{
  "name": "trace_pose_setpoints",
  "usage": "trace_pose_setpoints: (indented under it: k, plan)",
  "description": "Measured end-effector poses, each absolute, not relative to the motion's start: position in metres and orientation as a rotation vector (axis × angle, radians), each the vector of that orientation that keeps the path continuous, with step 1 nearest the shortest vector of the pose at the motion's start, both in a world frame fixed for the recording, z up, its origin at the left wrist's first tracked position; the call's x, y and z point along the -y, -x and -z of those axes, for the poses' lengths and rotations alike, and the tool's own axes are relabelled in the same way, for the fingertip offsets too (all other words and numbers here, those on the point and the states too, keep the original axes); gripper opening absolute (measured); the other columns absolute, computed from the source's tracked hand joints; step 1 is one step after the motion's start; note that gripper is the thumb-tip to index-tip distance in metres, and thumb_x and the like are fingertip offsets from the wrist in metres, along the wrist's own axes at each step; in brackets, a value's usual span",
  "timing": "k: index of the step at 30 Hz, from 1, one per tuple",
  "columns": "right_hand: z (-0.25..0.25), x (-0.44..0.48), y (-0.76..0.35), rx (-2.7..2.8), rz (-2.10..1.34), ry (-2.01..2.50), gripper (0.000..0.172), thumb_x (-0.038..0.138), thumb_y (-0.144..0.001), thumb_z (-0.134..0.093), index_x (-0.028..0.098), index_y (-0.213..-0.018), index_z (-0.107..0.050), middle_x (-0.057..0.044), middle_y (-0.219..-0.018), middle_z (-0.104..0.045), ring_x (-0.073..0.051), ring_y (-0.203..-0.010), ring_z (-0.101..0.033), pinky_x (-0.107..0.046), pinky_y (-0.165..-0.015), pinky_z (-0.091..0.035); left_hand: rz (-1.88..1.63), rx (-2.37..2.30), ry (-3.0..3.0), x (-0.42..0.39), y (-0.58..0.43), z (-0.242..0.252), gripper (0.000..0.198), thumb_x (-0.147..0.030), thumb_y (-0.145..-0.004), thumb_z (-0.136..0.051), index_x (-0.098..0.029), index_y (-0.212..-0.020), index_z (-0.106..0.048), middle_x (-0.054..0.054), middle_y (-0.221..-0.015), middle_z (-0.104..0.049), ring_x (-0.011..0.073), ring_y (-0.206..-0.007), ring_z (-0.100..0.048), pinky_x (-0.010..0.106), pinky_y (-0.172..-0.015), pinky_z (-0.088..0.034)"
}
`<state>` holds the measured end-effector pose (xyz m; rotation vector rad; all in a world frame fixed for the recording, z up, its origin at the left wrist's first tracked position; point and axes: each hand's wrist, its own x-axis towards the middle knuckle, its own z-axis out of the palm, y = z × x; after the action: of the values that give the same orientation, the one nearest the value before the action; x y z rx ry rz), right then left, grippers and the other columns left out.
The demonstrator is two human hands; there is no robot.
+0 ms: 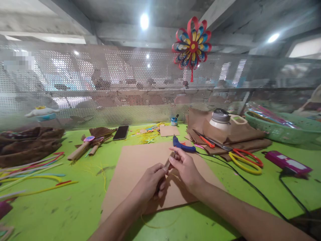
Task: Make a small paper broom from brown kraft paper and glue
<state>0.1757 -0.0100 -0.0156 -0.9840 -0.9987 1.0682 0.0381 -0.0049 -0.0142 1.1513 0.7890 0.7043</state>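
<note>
Both my hands meet over a cardboard sheet (130,167) that lies on the green table. Between them is a small brown paper roll (167,163), tilted and mostly covered by fingers. My left hand (152,180) is closed around its lower part. At the upper part my right hand (184,165) pinches the roll, with the index finger stretched out past it. A thin yellow strand (160,227) loops on the table below my hands. Just beyond my right fingers, a blue glue gun (184,147) lies on its side at the sheet's far edge.
At right lie scissors with yellow and red handles (247,162), brown paper (250,137), a purple power strip (288,162) and a black cable (245,177). A green basket (283,132) stands behind. Left are brown paper rolls (80,150), a phone (121,133) and coloured strips (37,177).
</note>
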Motion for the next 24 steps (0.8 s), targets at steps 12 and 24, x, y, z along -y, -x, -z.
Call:
trace_pose_setpoints:
  k: [12,24]
  plan:
    - [0.0154,0.0125,-0.1729,1.036,-1.113,0.984,0.053,0.039,-0.074,-0.067,0.018,-0.119,-0.047,0.002,-0.074,-0.056,-0.015,-0.066,-0.055,-0.028,-0.063,-0.046,-0.714,-0.784,-1.107,0.0082,-0.0378,0.0063,0.024,-0.040,-0.080,-0.054,-0.019,-0.075,-0.045,-0.008,-0.045,-0.039,0.0047,-0.034,-0.030,0.018,-0.034,-0.015]
    - [0.0164,0.0098,-0.1752,1.004,-1.080,0.975,0.046,0.033,-0.077,-0.063,0.014,-0.116,-0.048,0.005,-0.062,-0.057,-0.012,-0.054,-0.054,-0.026,-0.056,-0.046,-0.746,-0.806,-1.158,0.0077,-0.0408,0.0142,0.030,-0.047,-0.081,-0.055,-0.019,-0.078,-0.046,-0.010,-0.042,-0.036,0.0053,-0.034,-0.029,0.019,-0.036,-0.018]
